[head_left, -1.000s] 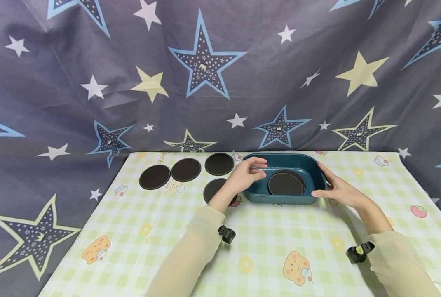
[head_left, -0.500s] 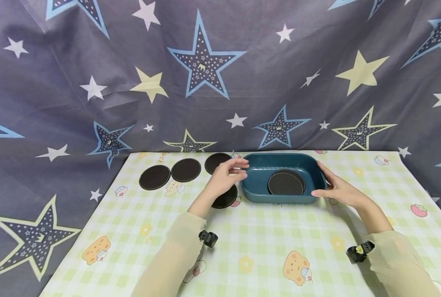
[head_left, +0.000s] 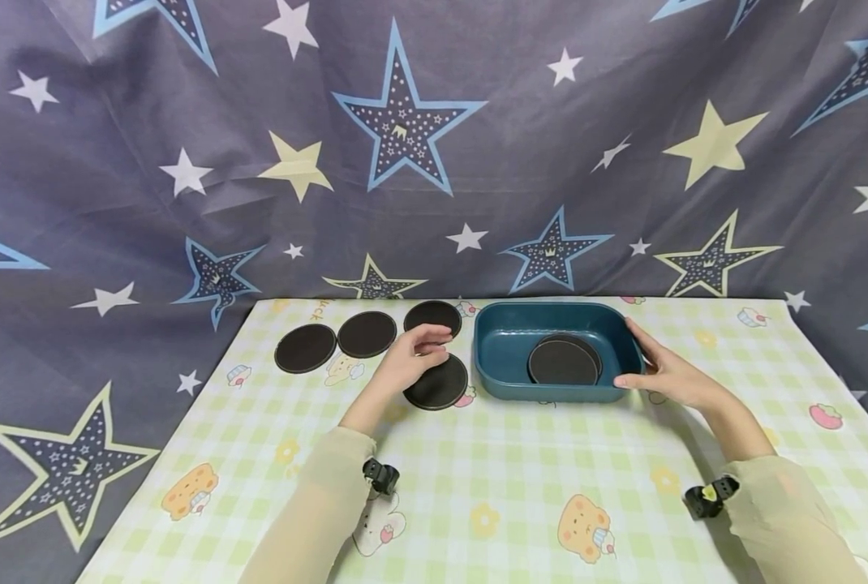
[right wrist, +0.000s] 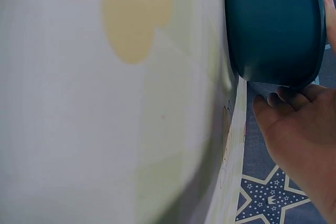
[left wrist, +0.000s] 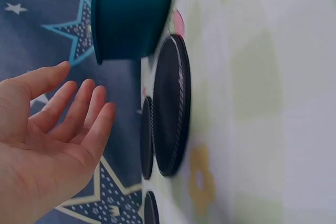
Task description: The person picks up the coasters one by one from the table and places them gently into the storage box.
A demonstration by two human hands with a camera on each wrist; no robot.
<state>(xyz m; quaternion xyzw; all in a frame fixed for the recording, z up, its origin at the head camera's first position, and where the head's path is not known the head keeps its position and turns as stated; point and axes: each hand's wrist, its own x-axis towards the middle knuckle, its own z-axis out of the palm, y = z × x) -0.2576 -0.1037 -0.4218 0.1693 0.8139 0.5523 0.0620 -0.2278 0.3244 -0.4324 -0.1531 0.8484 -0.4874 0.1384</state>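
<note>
My left hand (head_left: 408,357) hovers with nothing in it, its fingers loosely bent, partly over a black round coaster (head_left: 437,385) on the table. In the left wrist view the palm of that hand (left wrist: 58,114) is bare, beside the coaster (left wrist: 170,108) with its pale stitched edge. A dark teal rectangular dish (head_left: 503,353) stands to the right. Inside it lie black coasters (head_left: 561,362), one overlapping another. At the dish's right end my right hand (head_left: 668,373) grips it, thumb on the near rim and fingers round the far corner; the right wrist view shows fingers (right wrist: 294,98) against the dish (right wrist: 278,30).
More black coasters lie flat to the left: one behind my left hand (head_left: 434,318), one farther left (head_left: 367,334), and one at the far left (head_left: 305,349). A checked tablecloth (head_left: 522,470) covers the table. A starry curtain (head_left: 434,219) hangs right behind it.
My left hand has moved left, from over the dish's left end to over the coasters beside it. The right hand and the dish stay where they were.
</note>
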